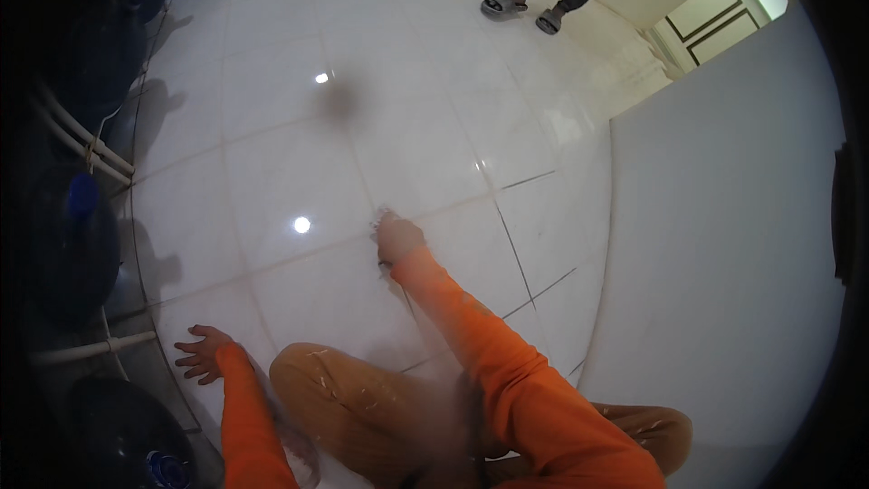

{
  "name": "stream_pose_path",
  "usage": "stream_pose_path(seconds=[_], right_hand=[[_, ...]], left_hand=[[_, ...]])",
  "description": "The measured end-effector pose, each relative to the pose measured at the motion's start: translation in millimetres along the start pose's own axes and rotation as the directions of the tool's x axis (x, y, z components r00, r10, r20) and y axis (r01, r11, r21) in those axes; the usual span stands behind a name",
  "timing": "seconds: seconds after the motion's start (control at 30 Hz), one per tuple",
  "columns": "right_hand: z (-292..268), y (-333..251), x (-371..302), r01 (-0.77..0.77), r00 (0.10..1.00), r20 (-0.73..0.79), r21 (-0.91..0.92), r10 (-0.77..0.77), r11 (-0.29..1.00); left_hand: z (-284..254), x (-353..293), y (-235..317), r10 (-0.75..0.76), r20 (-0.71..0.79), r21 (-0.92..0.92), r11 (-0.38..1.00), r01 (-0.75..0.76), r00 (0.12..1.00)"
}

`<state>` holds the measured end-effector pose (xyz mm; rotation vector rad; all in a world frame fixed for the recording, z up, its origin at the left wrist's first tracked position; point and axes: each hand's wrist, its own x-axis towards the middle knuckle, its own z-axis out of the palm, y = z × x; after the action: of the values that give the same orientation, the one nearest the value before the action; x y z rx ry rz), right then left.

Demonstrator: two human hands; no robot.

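Observation:
My left hand is spread on the white tiled floor, fingers apart and holding nothing. Ahead of my knees, my right hand bends down to the floor at a crossing of tile joints. Its fingers are curled together; whatever they hold is too small and blurred to name. Pale bits show around the fingertips. Joints to the right of this hand look dark and thin, while those to its left are pale and filled. Both my sleeves are orange, and my brown-trousered knee rests between the arms.
Large blue water bottles lie along the left on a rack of white pipes. A plain pale wall or panel rises at the right. Another person stands at the far right in grey clogs. Beyond is a doorway.

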<state>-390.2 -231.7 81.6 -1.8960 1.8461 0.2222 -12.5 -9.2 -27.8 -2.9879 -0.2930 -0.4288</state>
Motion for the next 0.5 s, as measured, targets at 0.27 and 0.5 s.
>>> stream_pose_path(seconds=[0.27, 0.5], right_hand=[[-59, 1, -79, 0.127, 0.99, 0.061, 0.021, -0.128, 0.992], [-78, 82, -72, -0.195, 0.981, 0.168, 0.817, 0.099, 0.542]], left_hand=[[-3, 21, -11, 0.003, 0.004, -0.047, 0.999, -0.003, 1.0], [-5, 27, -7, -0.007, 0.034, -0.121, 0.993, 0.011, 0.999]])
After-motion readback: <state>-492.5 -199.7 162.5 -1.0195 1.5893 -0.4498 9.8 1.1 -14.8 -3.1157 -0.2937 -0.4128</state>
